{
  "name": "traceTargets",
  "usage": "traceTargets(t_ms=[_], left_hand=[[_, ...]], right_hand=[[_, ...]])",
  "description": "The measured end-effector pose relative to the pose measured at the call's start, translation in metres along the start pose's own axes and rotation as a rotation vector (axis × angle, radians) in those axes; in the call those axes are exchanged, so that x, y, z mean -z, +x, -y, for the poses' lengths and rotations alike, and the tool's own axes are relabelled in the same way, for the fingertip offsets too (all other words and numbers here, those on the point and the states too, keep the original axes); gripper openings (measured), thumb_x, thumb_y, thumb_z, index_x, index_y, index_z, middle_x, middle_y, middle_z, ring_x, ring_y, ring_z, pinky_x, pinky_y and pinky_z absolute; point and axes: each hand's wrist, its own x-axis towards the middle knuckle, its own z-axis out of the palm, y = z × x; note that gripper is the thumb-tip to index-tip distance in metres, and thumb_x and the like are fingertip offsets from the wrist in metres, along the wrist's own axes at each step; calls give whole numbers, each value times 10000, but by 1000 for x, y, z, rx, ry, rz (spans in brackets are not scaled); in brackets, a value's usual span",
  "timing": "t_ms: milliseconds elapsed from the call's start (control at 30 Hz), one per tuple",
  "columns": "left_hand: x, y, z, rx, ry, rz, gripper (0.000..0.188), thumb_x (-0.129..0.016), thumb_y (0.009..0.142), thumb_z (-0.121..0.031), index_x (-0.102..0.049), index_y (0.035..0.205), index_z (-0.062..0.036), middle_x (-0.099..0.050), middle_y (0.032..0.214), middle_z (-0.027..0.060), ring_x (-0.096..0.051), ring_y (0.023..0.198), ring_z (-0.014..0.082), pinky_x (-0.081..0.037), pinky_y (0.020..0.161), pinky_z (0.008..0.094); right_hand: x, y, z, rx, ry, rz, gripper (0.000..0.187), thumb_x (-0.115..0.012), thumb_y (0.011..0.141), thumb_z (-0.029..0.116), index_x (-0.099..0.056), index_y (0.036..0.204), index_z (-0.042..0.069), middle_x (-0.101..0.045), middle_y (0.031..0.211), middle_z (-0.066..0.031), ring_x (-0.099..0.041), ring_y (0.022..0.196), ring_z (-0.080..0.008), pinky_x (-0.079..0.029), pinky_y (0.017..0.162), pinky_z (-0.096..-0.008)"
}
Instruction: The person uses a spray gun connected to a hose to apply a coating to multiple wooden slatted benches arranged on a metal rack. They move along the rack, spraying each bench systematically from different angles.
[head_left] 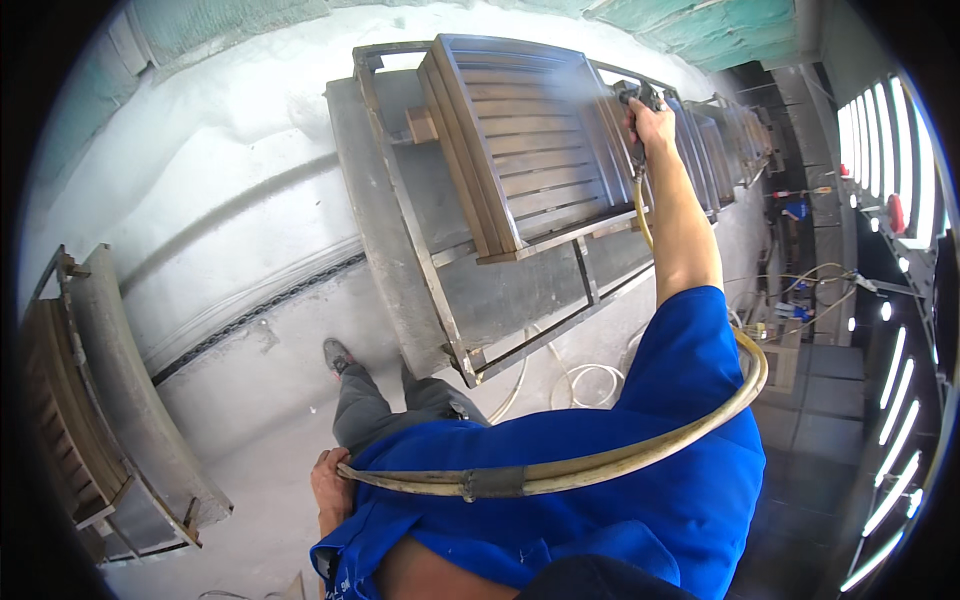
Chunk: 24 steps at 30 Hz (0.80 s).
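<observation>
My right hand (652,128) reaches out at arm's length, its fingers wrapped round a dark spray gun (640,97). Pale mist (578,85) hangs off the gun, over a brown slatted wooden piece (535,130) with a raised frame. That piece rests on a metal rack (430,270). A yellowish hose (640,210) drops from the gun. Thick paired hoses (600,465), bound with dark tape, loop round my right side and across my blue shirt. Low at my left hip, my left hand (332,487) is closed on the hoses near their visible left end.
More brown pieces (735,135) stand along the rack line to the far right. At the left, another rack (150,430) holds a similar slatted piece. A chain in a floor groove (260,315) runs between the racks. Loose hose coils (590,385) lie on the floor.
</observation>
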Motion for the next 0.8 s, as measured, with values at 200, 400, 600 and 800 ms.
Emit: traceTargets(t_ms=[200,400,600,800], left_hand=[[-29,-11,-30,-64,9,-26,138,-697,845,-47,-732,978,-49,-699,894,162,-689,854,371,-535,764,426],[-55,-10,-35,-65,-10,-40,163,-650,868,-66,-738,1003,-42,-719,926,171,-701,858,359,-541,774,418],[-54,-11,-29,-88,29,-26,198,-674,833,-87,-732,1010,-18,-729,941,178,-714,860,335,-548,785,391],[-54,-2,-27,-105,-41,-24,166,-727,812,-15,-730,972,-60,-698,897,174,-687,852,403,-546,765,445]], right_hand=[[17,-44,-7,57,321,386,186,-731,936,188,-669,1057,62,-674,797,-38,-650,668,-125,-440,436,-276],[68,-29,-39,-35,137,128,96,-674,952,126,-672,999,43,-634,706,-33,-584,520,-117,-431,394,-283],[90,-50,-38,-31,126,240,137,-687,955,143,-682,1054,49,-648,736,-39,-585,529,-121,-421,403,-274],[92,-96,-40,-40,251,414,251,-695,969,171,-668,1201,79,-659,797,-27,-631,638,-117,-438,425,-273]])
